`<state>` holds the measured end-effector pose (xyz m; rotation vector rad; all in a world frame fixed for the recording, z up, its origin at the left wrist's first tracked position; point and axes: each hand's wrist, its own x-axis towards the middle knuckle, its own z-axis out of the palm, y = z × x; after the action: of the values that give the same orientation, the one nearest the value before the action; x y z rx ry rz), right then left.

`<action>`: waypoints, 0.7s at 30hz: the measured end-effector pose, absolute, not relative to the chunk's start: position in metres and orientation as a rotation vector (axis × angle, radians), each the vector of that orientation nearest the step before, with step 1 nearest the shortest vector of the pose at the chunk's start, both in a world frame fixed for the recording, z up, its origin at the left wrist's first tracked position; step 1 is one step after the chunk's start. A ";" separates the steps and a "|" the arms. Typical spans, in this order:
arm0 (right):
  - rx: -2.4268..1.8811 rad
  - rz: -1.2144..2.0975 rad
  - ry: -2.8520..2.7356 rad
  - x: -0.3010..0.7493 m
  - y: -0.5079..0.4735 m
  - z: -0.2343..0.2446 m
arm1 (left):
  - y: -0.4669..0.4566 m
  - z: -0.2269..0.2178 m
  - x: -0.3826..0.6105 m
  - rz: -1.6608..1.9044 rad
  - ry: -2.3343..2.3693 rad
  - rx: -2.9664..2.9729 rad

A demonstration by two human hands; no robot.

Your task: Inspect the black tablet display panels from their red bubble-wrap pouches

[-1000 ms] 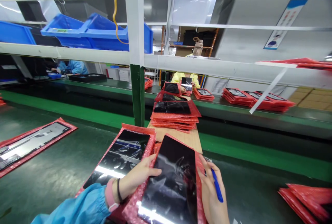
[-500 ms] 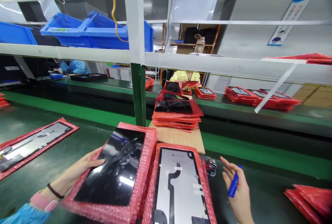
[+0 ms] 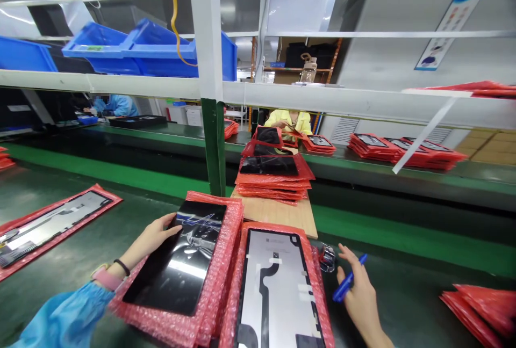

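A black glossy screen panel lies face up on a stack of red bubble-wrap sleeves. My left hand is at its upper left edge, thumb over the glass and a finger at the rim; the other fingertips are hidden. White glare and blue reflections or marks show near the panel's top. Right beside it, a second screen panel lies with its silver back up on red bubble wrap. My right hand holds a blue marker pen to the right of that panel, apart from it.
A small shiny metal object sits near my right hand. More wrapped panels lie at left and stacked on a wooden board ahead. Red sleeves are at right. A green post and shelf stand ahead; a person in yellow works beyond.
My left hand has moved up and right along the black panel's edge. The black panel has shifted slightly. My right hand has moved a little left and the pen has tilted.
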<state>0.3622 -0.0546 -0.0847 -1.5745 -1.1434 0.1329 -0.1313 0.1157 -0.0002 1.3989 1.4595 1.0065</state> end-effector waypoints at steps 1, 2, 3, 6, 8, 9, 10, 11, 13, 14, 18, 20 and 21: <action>-1.565 0.123 -1.167 0.362 -0.054 -0.087 | 0.118 -0.001 -0.128 1.013 1.434 1.390; -1.556 0.116 -1.190 0.361 -0.053 -0.090 | 0.118 -0.002 -0.126 1.022 1.411 1.376; -1.546 0.111 -1.211 0.361 -0.053 -0.092 | 0.118 -0.003 -0.124 1.029 1.386 1.356; -1.523 0.100 -1.265 0.363 -0.052 -0.097 | 0.115 -0.004 -0.121 1.017 1.314 1.269; -1.512 0.092 -1.295 0.365 -0.052 -0.098 | 0.112 -0.005 -0.120 0.985 1.279 1.209; -1.509 0.089 -1.310 0.366 -0.053 -0.098 | 0.111 -0.005 -0.119 0.972 1.268 1.185; -1.507 0.085 -1.324 0.366 -0.053 -0.097 | 0.110 -0.006 -0.118 0.966 1.262 1.168; -1.508 0.083 -1.336 0.366 -0.053 -0.096 | 0.110 -0.006 -0.116 0.968 1.262 1.158; -1.517 0.080 -1.351 0.366 -0.053 -0.095 | 0.111 -0.006 -0.113 0.990 1.277 1.156; -1.522 0.081 -1.353 0.365 -0.053 -0.094 | 0.112 -0.006 -0.112 1.000 1.289 1.162; -1.516 0.102 -1.338 0.363 -0.055 -0.087 | 0.113 -0.001 -0.108 0.977 1.308 1.205; -1.480 0.106 -1.300 0.361 -0.058 -0.081 | 0.113 0.000 -0.107 0.961 1.327 1.227; -1.458 0.102 -1.270 0.360 -0.060 -0.076 | 0.113 0.000 -0.106 0.963 1.346 1.239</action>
<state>0.3604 -0.0599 -0.0764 -1.4582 -1.2698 0.1024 -0.1062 0.1126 -0.0003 1.2387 1.3462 0.9633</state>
